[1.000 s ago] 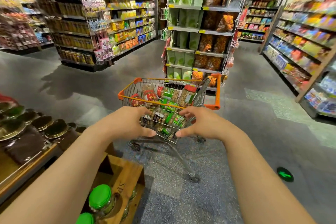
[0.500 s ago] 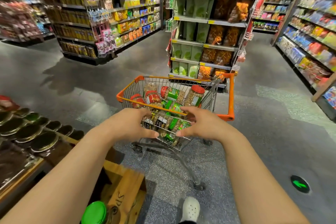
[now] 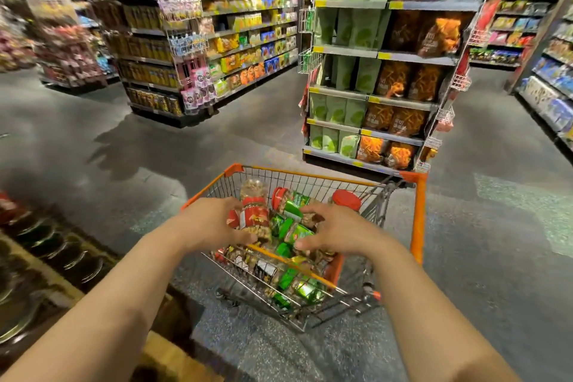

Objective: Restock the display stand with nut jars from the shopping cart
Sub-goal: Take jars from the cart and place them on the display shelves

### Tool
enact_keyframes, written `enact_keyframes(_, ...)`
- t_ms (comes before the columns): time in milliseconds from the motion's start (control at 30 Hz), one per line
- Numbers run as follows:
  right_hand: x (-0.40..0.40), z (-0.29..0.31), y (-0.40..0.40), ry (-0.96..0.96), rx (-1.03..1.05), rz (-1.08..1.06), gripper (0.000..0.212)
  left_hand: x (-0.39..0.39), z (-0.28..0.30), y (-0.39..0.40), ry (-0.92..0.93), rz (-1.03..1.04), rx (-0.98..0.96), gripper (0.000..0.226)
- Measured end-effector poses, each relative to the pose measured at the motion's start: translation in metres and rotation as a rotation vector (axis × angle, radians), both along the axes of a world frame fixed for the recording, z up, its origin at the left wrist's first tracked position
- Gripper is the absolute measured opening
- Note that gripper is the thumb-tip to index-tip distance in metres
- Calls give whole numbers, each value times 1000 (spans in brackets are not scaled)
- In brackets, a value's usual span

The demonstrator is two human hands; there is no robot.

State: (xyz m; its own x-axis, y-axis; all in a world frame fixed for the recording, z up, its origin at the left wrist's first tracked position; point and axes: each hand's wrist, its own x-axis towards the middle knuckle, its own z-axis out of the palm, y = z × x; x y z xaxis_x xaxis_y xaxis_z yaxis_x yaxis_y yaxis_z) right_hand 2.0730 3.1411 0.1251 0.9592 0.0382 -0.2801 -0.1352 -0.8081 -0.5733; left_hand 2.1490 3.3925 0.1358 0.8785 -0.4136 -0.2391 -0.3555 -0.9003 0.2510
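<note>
- The left hand (image 3: 214, 223) reaches into the shopping cart (image 3: 417, 220), fingers curled round a red-labelled nut jar (image 3: 255, 217).
- The right hand (image 3: 336, 231) grips a green-labelled nut jar (image 3: 296, 232) just beside it.
- More jars (image 3: 288, 281) fill the cart.
- Behind the cart stands a snack shelf (image 3: 384, 56).

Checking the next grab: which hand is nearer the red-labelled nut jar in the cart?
Left. The left hand touches the red-labelled nut jar; the right hand is further right, on green-labelled jars.
</note>
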Motion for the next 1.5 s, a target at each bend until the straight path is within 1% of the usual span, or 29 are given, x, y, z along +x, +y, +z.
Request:
enact_keyframes(167,61,-24,-37,50,-43,38,92,39,-33,-32,32,68,-45,93)
enact_keyframes(267,89,-38,-45,94,-4,60,92,62,-46,-39,96,94,-57,95)
enact_keyframes(367,121,-56,-51,134,40,55,95,96,-56,-42,112,120,-37,91)
enact_keyframes(500,162,-81,-51,167,91,31,99,142,-77,-45,140,155,-5,98)
enact_keyframes(667,215,-124,-50,246,133,-16,102,206,-118,-42,185,137,-28,94)
enact_keyframes(900,293,-198,-37,391,248,-113,113,291,-181,-36,262,118,49,99)
enact_keyframes(1033,326,-231,-33,406,180,-71,111,331,-214,-34,349,126,39,99)
enact_keyframes(1167,352,-261,-30,436,168,-77,112,359,-245,-33,400,101,29,96)
enact_keyframes(1267,368,-284,-27,461,193,-96,117,375,-266,-36,465,49,-8,94)
enact_keyframes(1400,390,-319,-21,508,224,-80,129,394,-302,-37,501,70,-40,100)
enact_keyframes(1500,402,-340,-18,558,305,-102,128,405,-322,-33,515,80,-122,111)
